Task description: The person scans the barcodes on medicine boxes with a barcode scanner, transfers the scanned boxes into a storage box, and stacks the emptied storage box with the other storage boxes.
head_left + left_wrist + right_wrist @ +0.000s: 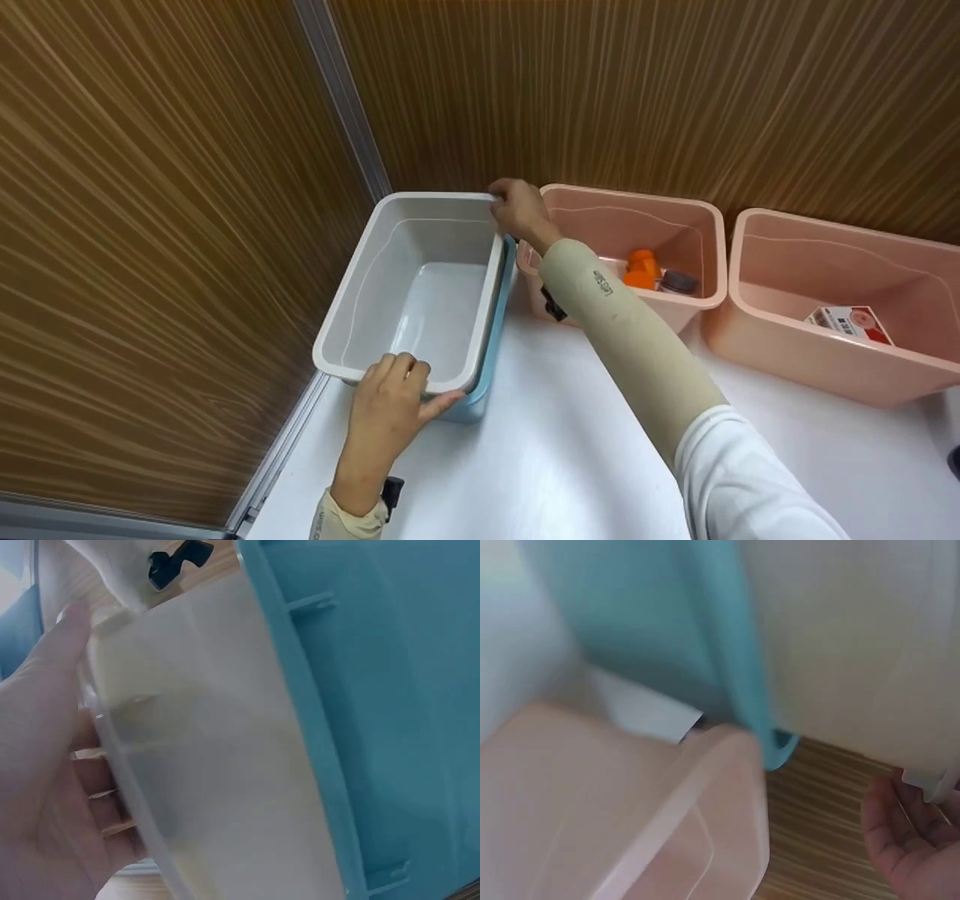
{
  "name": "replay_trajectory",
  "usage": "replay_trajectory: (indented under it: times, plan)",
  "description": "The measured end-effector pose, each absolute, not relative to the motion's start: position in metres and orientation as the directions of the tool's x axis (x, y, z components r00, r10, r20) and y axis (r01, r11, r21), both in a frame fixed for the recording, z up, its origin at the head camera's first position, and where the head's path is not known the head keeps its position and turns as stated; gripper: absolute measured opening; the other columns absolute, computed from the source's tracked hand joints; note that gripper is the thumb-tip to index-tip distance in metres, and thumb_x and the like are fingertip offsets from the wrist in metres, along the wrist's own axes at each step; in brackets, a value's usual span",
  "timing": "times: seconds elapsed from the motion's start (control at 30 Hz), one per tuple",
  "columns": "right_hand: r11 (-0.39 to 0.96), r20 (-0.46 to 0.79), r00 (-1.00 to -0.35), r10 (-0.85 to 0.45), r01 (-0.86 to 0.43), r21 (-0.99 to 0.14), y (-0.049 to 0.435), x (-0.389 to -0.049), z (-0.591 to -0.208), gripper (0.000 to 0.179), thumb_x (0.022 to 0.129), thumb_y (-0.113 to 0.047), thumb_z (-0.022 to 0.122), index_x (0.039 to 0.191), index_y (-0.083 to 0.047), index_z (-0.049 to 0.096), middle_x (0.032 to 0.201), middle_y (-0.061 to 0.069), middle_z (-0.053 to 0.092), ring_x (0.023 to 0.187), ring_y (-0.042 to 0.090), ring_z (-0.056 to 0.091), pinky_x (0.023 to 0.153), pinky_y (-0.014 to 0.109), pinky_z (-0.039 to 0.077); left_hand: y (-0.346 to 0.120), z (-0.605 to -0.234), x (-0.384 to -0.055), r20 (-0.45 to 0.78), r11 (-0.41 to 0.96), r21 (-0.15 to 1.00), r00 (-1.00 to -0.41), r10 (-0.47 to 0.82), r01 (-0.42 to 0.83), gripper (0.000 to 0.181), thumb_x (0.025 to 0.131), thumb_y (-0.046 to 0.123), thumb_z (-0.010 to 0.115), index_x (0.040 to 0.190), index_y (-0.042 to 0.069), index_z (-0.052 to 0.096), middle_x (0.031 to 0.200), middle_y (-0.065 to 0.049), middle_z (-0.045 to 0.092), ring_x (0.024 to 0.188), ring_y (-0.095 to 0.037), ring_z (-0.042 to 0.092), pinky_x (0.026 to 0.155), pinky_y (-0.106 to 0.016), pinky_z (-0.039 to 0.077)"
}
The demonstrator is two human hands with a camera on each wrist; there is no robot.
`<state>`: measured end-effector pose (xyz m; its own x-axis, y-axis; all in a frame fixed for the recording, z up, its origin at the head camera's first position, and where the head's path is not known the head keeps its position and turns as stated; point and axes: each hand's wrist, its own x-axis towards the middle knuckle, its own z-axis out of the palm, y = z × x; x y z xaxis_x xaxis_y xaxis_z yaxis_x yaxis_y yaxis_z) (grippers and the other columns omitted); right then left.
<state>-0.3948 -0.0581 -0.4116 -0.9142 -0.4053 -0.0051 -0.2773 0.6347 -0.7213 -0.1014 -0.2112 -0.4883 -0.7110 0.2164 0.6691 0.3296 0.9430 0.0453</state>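
Note:
A light grey plastic bin point(442, 315) stands partly inside a blue bin point(471, 409), its walls rising above the blue rim. My left hand point(390, 409) grips the near rim, fingers over the edge and thumb outside toward the right corner. At the far right corner my right hand point(520, 214) holds the same rim. In the left wrist view, a tall stretch of the grey wall point(217, 735) shows between the left hand point(45, 787) and the blue bin point(390, 705). The right wrist view has the right hand's curled fingers point(889, 829) under the rim.
Right of the blue bin, a pink bin point(697, 304) holds orange items point(641, 270) and a dark-lidded jar point(679, 283). Beside it, another pink bin point(810, 367) contains a red-and-white box point(851, 322). Wood-grain panels point(187, 262) rise at left and back of the white table point(555, 450).

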Motion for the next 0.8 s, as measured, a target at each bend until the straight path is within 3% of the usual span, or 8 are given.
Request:
replay_trajectory:
  times: [0.1,0.2,0.37,0.5,0.67,0.8]
  plan:
    - [0.694,-0.007,-0.899,-0.438,-0.333,-0.638,-0.058,-0.394,-0.42,0.04,0.095,-0.012,0.047,0.134,-0.01,0.052,0.126,0.008,0.056,0.111,0.018,0.052,0.094,0.035,0.043,-0.21,-0.494,-0.099,0.617,0.943,0.042,-0.751,0.235,0.33,0.057,0.077,0.062,0.063,0.085,0.005,0.063,0.085,-0.008,0.059,0.076,-0.025,0.056,0.064,-0.035,0.045]
    - [0.754,-0.022,-0.88,-0.475,-0.395,-0.525,-0.059,-0.393,-0.428,0.041,0.097,-0.014,0.046,0.138,-0.015,0.048,0.127,0.008,0.055,0.112,0.021,0.051,0.096,0.038,0.042,-0.208,-0.501,-0.095,0.554,0.945,0.066,-0.799,0.233,0.322,0.065,0.078,0.066,0.056,0.102,0.006,0.064,0.103,-0.011,0.061,0.096,-0.028,0.057,0.081,-0.04,0.044]
    - [0.791,-0.041,-0.817,-0.575,-0.542,-0.285,-0.06,-0.393,-0.444,0.055,0.099,-0.039,0.044,0.148,-0.018,0.032,0.148,0.011,0.034,0.134,0.033,0.029,0.105,0.051,0.027,-0.203,-0.512,-0.09,0.448,0.954,0.105,-0.87,0.207,0.281,0.084,0.078,0.072,0.048,0.134,0.01,0.051,0.135,-0.017,0.049,0.129,-0.033,0.039,0.104,-0.052,0.025]
    - [0.77,-0.105,-0.768,-0.631,-0.606,-0.198,-0.061,-0.391,-0.455,0.076,0.094,-0.061,0.032,0.153,-0.016,0.013,0.157,0.011,0.01,0.141,0.034,0.003,0.109,0.055,0.012,-0.2,-0.52,-0.087,0.407,0.959,0.126,-0.895,0.184,0.254,0.09,0.075,0.073,0.051,0.142,0.013,0.042,0.147,-0.018,0.035,0.137,-0.033,0.024,0.108,-0.055,0.014]
    - [0.769,-0.127,-0.759,-0.639,-0.626,-0.129,-0.06,-0.39,-0.464,0.086,0.091,-0.07,0.021,0.153,-0.012,0.008,0.158,0.008,0.005,0.142,0.029,-0.001,0.11,0.054,0.007,-0.197,-0.527,-0.088,0.409,0.957,0.141,-0.895,0.176,0.253,0.095,0.07,0.07,0.061,0.144,0.014,0.041,0.15,-0.016,0.031,0.139,-0.033,0.02,0.108,-0.055,0.011]
    - [0.774,-0.133,-0.763,-0.633,-0.624,-0.104,-0.058,-0.39,-0.467,0.087,0.089,-0.072,0.015,0.153,-0.012,0.007,0.158,0.008,0.004,0.142,0.028,-0.001,0.11,0.053,0.005,-0.196,-0.534,-0.09,0.416,0.955,0.146,-0.892,0.179,0.259,0.098,0.069,0.073,0.059,0.146,0.016,0.037,0.152,-0.013,0.027,0.139,-0.034,0.018,0.107,-0.056,0.01]
